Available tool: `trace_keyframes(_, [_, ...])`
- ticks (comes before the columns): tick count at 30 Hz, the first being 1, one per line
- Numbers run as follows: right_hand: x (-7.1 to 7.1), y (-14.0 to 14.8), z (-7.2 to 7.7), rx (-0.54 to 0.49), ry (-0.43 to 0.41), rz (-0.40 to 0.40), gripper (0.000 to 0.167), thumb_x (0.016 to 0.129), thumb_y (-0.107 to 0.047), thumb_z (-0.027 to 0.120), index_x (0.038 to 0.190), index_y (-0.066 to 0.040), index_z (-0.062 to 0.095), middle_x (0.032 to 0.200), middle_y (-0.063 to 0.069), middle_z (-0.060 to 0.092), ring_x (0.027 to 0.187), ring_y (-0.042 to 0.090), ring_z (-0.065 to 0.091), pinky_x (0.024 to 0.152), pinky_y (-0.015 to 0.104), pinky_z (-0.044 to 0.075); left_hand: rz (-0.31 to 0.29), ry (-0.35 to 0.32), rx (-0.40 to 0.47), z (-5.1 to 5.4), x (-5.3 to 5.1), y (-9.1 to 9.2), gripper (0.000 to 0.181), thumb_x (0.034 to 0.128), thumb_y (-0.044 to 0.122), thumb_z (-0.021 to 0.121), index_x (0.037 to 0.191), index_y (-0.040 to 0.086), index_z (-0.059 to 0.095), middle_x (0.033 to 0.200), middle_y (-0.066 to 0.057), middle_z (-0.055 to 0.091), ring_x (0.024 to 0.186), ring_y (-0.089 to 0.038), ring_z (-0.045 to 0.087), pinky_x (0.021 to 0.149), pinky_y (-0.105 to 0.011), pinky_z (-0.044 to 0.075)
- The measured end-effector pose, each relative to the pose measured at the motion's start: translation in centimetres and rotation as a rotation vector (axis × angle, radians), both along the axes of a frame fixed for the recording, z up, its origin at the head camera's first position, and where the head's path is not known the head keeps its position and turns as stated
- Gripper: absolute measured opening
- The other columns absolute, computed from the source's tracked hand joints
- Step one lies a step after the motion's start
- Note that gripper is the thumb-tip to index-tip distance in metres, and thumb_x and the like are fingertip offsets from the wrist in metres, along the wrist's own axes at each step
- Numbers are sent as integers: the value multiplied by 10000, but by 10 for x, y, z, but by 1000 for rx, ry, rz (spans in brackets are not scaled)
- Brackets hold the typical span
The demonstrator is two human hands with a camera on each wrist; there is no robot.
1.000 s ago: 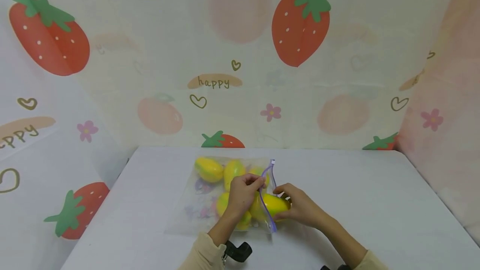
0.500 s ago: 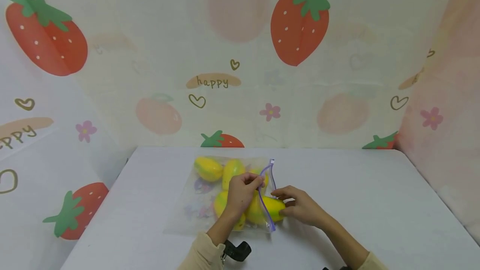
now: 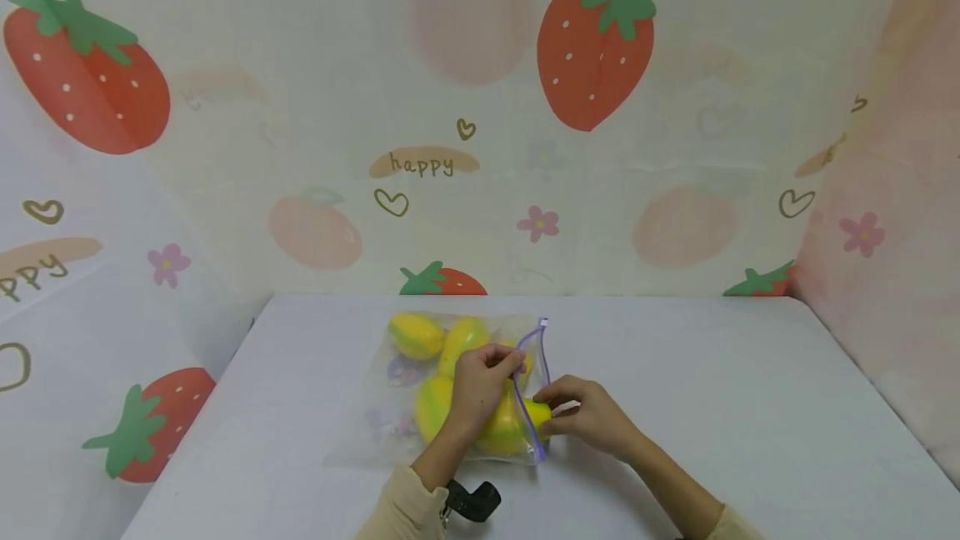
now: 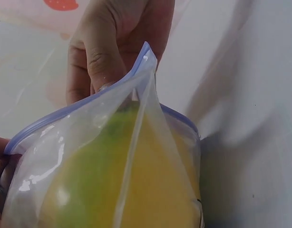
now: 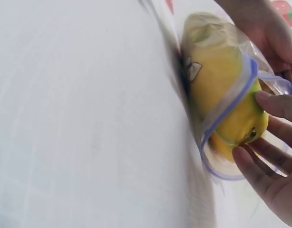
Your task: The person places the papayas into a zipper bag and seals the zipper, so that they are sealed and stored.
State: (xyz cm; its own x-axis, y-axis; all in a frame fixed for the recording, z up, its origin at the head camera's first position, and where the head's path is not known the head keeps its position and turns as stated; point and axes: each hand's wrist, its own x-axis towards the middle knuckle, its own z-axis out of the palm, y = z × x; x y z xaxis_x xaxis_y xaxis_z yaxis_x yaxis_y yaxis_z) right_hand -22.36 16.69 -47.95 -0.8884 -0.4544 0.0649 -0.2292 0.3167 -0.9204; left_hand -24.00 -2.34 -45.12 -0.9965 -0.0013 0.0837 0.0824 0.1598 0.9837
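Note:
A clear zip bag (image 3: 378, 427) with a purple zip edge lies on the table, its mouth facing right. Several yellow-green papayas (image 3: 417, 337) show through its plastic. My left hand (image 3: 482, 382) pinches the upper edge of the mouth and holds it up. At the opening, a papaya (image 5: 238, 116) sits mostly inside the bag, its tip poking out past the zip edge. The fingers and thumb of my right hand (image 3: 588, 415) hold that tip. In the left wrist view, my right hand (image 4: 120, 42) is partly hidden behind the bag's rim.
The white table (image 3: 712, 373) reaches left and right of the bag. A cloth backdrop (image 3: 600, 190) with printed strawberries stands behind and beside it. A black wrist camera (image 3: 475, 502) hangs at the left sleeve.
My right hand has moved left, and the papaya at the mouth has slid deeper into the bag. Another papaya inside has shifted left. The left hand keeps its pinch on the edge.

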Motion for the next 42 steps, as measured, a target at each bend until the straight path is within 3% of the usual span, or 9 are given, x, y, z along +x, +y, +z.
trace_keyframes(2, [1, -5, -1, -1, 9, 6, 320, 788, -123, 788, 1074, -11, 698, 1094, 168, 662, 964, 206, 632, 804, 226, 545, 0, -8, -6, 4, 2, 0, 221, 914, 195, 672, 835, -6, 725, 791, -168, 708, 702, -121, 567, 660, -179, 440])
trace_keyframes(4, [1, -10, -3, -5, 4, 13, 303, 793, -107, 773, 1072, -15, 698, 1093, 165, 666, 955, 199, 630, 797, 218, 537, -5, -9, -9, 14, 9, 0, 211, 918, 152, 661, 835, -33, 718, 799, -204, 702, 702, -132, 556, 638, -171, 420])
trace_keyframes(9, [2, -20, -9, -60, -24, 36, 334, 820, -31, 688, 1129, 85, 640, 1119, 237, 659, 1013, 298, 648, 839, 227, 542, -16, -4, -5, 32, 22, -1, 203, 921, 110, 641, 850, -68, 708, 799, -226, 694, 694, -124, 541, 603, -174, 391])
trace_keyframes(15, [0, -27, -10, -49, -51, 8, 254, 845, -54, 677, 1073, 56, 676, 1064, 207, 699, 993, 284, 680, 842, 281, 557, -5, 1, -7, 28, 19, -2, 199, 917, 114, 644, 852, -61, 713, 775, -199, 686, 678, -97, 524, 587, -175, 384])
trace_keyframes(20, [-1, -23, -10, 24, -18, -8, 210, 879, -133, 675, 1051, -19, 714, 1035, 121, 726, 960, 164, 659, 818, 265, 538, -9, -32, -4, 9, 7, -2, 194, 918, 141, 656, 855, -27, 728, 801, -205, 695, 691, -100, 526, 600, -171, 385])
trace_keyframes(24, [-4, -16, -7, 33, -10, -28, 208, 899, -169, 672, 1049, -34, 722, 1035, 115, 733, 927, 92, 635, 787, 230, 516, -11, -17, 8, -2, 1, -3, 209, 912, 190, 673, 849, 1, 736, 794, -171, 706, 695, -98, 539, 606, -175, 401])
trace_keyframes(28, [-7, -10, -2, 2, -13, -38, 239, 914, -181, 664, 1062, 0, 713, 1064, 161, 725, 923, 90, 638, 778, 213, 524, -15, -2, 22, -4, 0, -4, 216, 903, 209, 683, 840, 10, 737, 780, -142, 708, 695, -106, 556, 617, -176, 425])
trace_keyframes(35, [-9, -3, 4, -38, -30, -56, 289, 924, -165, 653, 1102, 61, 678, 1085, 240, 698, 913, 211, 660, 747, 238, 553, -24, 1, 26, -4, 0, -4, 205, 903, 192, 675, 849, 4, 737, 763, -116, 707, 688, -103, 561, 618, -178, 438])
trace_keyframes(42, [-13, 2, 8, -28, -25, -84, 310, 938, -177, 634, 1114, 77, 666, 1105, 261, 676, 898, 153, 637, 738, 241, 556, -27, -11, 34, -5, 1, -4, 232, 918, 214, 668, 870, -4, 732, 794, -125, 712, 716, -112, 567, 670, -181, 468])
